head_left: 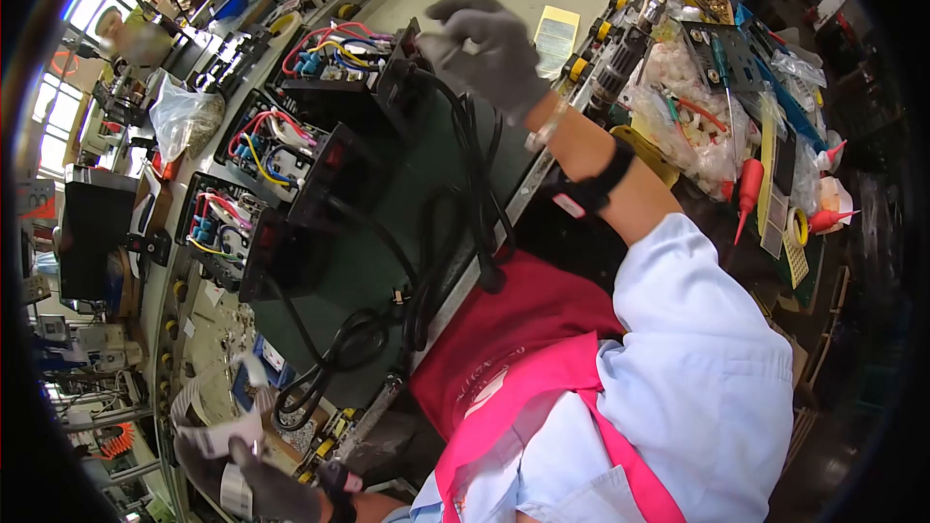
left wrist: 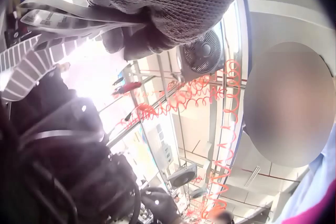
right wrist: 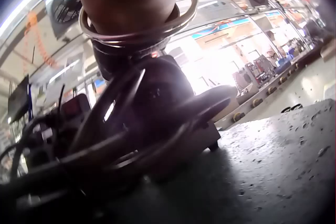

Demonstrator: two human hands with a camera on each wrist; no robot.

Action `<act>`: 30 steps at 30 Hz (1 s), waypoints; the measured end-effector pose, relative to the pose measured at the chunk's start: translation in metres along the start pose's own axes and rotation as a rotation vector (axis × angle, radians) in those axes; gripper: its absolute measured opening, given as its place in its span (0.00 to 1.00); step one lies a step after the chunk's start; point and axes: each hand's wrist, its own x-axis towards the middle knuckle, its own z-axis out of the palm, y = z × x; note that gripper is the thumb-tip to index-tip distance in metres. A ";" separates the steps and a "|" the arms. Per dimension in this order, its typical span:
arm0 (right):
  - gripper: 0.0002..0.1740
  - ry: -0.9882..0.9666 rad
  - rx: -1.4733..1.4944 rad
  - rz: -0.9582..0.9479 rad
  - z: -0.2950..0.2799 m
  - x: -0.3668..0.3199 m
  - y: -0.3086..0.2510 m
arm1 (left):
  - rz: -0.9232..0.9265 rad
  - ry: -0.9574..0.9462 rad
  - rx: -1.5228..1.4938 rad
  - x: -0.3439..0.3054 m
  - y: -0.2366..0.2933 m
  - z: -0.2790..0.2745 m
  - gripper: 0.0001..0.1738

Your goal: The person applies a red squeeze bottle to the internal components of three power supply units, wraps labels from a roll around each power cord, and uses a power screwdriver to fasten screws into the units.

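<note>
My left hand (head_left: 266, 479), in a grey knit glove, grips a striped strip of white labels (head_left: 215, 438) at the lower left of the head view. In the left wrist view the strip (left wrist: 31, 71) trails from the gloved fingers (left wrist: 168, 8). My right hand (head_left: 494, 53), also gloved, is held at the end panel of the farthest black powered unit (head_left: 402, 68), with the thumb apart from the raised fingers. Coloured wires stand in that unit's exposed top. In the right wrist view a bangled wrist shows above black cables (right wrist: 131, 145); the fingers are hidden.
Two more black units (head_left: 334, 169) (head_left: 266, 247) stand along the green work surface (head_left: 387, 223). Black power cords (head_left: 339, 349) lie coiled near its front edge. To the right are plastic bags (head_left: 668, 107), a screwdriver (head_left: 722, 63) and red-tipped bottles (head_left: 749, 189). A yellow paper (head_left: 557, 39) lies beyond.
</note>
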 end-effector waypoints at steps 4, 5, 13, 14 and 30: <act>0.11 -0.339 0.488 0.224 -0.037 0.004 -0.080 | 0.106 -0.459 -0.246 0.002 0.034 -0.014 0.37; 0.12 -0.481 0.579 0.123 -0.039 0.000 -0.101 | 0.122 -0.679 -0.357 -0.001 0.048 -0.005 0.34; 0.46 -1.386 0.855 0.405 -0.088 -0.034 -0.166 | 0.213 -1.917 -0.562 -0.031 0.106 0.089 0.17; 0.46 -1.389 0.767 0.414 -0.097 -0.033 -0.164 | 0.261 -1.864 -0.670 -0.040 0.111 0.104 0.17; 0.21 0.296 0.416 0.463 -0.233 -0.040 -0.075 | 0.796 -1.227 -0.614 -0.090 0.196 0.208 0.47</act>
